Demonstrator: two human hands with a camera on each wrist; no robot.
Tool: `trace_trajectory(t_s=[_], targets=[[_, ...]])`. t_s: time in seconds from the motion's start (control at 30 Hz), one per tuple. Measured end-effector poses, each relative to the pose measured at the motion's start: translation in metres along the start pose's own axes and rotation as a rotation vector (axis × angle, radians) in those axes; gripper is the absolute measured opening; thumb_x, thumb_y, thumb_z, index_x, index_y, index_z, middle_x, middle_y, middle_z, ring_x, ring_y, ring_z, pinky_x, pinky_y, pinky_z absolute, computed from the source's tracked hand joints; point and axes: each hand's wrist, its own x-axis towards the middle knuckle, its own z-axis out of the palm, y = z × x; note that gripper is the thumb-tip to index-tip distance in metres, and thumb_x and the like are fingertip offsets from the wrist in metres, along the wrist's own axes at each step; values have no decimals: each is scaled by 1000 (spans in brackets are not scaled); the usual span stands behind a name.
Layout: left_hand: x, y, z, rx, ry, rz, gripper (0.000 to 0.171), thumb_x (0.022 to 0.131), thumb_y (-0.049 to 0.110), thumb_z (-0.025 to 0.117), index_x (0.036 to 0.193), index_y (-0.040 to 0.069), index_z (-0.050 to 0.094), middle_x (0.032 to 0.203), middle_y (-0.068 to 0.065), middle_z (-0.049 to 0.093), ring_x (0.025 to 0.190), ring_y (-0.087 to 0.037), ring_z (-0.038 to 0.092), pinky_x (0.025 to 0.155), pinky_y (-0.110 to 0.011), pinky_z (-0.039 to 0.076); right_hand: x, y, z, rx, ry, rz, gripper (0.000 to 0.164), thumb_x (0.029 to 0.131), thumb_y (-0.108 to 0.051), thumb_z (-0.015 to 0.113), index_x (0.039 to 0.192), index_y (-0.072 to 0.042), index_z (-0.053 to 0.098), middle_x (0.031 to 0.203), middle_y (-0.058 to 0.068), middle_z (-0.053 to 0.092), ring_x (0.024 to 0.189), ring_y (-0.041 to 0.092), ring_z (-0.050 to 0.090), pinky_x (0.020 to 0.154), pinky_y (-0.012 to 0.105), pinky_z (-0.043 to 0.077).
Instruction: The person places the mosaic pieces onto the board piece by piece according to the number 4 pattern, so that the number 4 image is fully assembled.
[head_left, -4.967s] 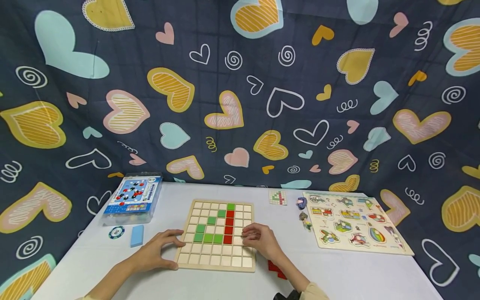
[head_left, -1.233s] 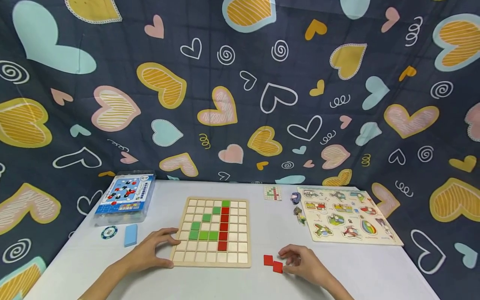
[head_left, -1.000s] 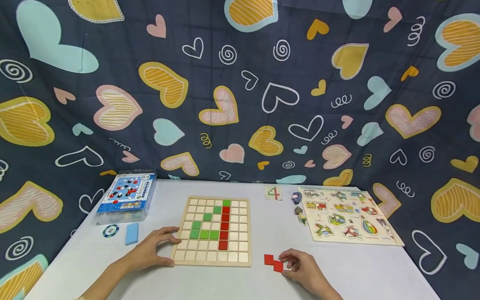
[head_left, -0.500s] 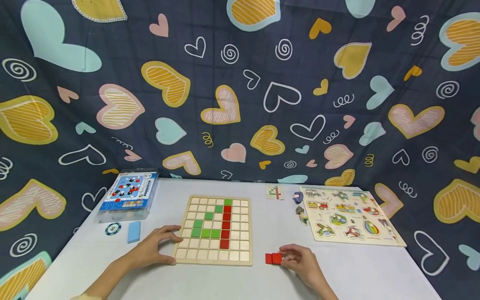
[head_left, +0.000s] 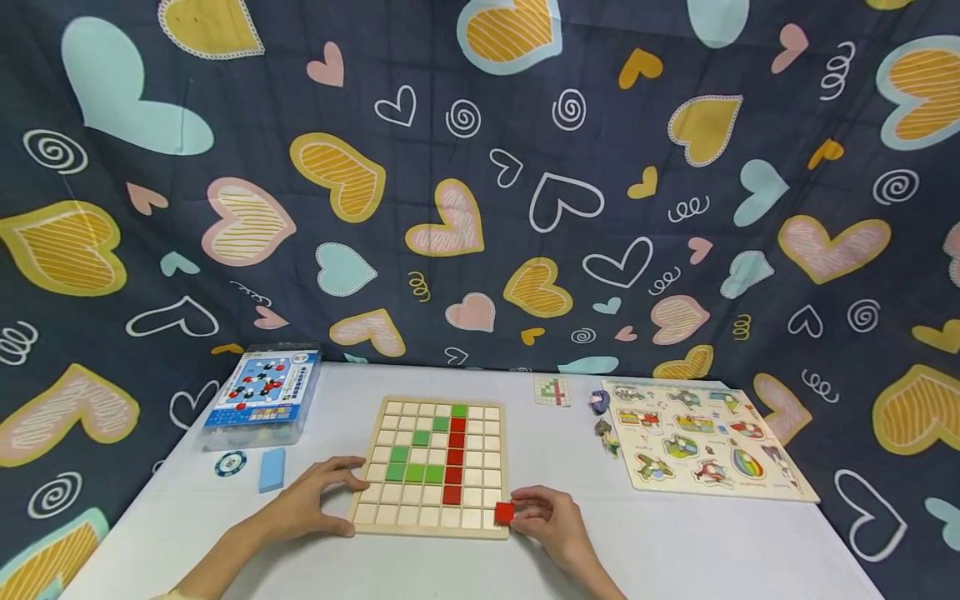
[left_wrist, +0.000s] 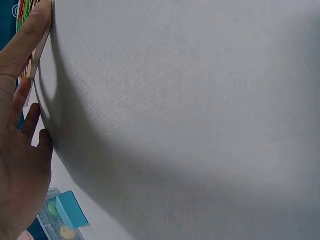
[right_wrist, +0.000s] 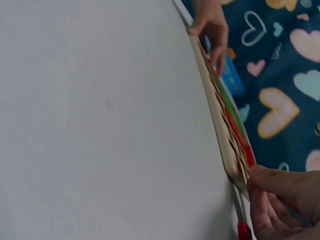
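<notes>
In the head view a wooden grid board [head_left: 431, 532] lies on the white table, with several green tiles [head_left: 415, 473] in a slanting, stepped shape and a column of red tiles [head_left: 453, 475]. My right hand [head_left: 553, 523] pinches a loose red tile [head_left: 504, 513] between thumb and fingers over the board's lower right corner. Another red tile [right_wrist: 244, 231] shows low in the right wrist view; my hand hides it in the head view. My left hand [head_left: 306, 498] rests at the board's left edge, thumb by the lower left corner and fingers extended along the side.
Left of the board are a boxed molecule set [head_left: 262, 398], a round poker chip [head_left: 230, 463] and a blue block [head_left: 272, 470]. Behind it lies a small pattern card [head_left: 552, 391]. To the right are two small figurines [head_left: 606, 437] and a picture puzzle board [head_left: 697, 442].
My right hand has drawn one red tile over the other, then carried it left to the board's lower right corner. My left hand keeps its place at the board.
</notes>
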Motion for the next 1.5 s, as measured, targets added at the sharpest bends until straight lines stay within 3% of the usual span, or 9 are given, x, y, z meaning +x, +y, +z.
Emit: trace_trajectory(t_s=[0.23,0.47,0.73,0.97,1.23,1.5], targets=[[2,2,-3,-13,-2,-14,50,67,43,82,109,20,68,138,-18,47,123,-50,39,95,-70,31,11,-2,25,-59,-19,-52,29,73,9,75,101,9,67,94,16,71,71,8,66,62,18,55],[2,5,-1,12,4,22,49,68,40,82,110,19,68,136,-18,48,118,-50,42,92,-66,36,15,-5,44,-98,-41,-93,27,72,10,75,97,5,68,89,10,71,67,4,62,59,16,52],[-4,0,-1,-6,3,-49,51,66,42,82,110,20,68,137,-19,47,121,-51,40,94,-70,33,21,-10,61,-116,-66,-142,27,71,9,76,96,3,69,85,7,71,65,4,61,60,17,53],[2,-1,1,-26,-18,-48,50,67,42,82,110,21,68,138,-18,47,123,-51,38,95,-70,31,21,-9,64,-138,-45,-153,27,71,11,76,95,3,69,86,8,71,66,2,60,59,16,53],[4,0,2,-32,-23,-52,49,68,42,82,111,21,68,139,-18,46,124,-52,37,96,-71,30,19,-12,66,-57,-44,-151,28,72,13,75,98,5,67,91,14,70,72,10,66,64,18,55],[2,1,0,-21,-9,-45,51,67,43,82,110,20,69,139,-19,46,125,-51,37,97,-70,30,16,-13,47,26,-127,-120,27,79,11,69,105,11,63,99,22,68,85,27,69,73,22,56]])
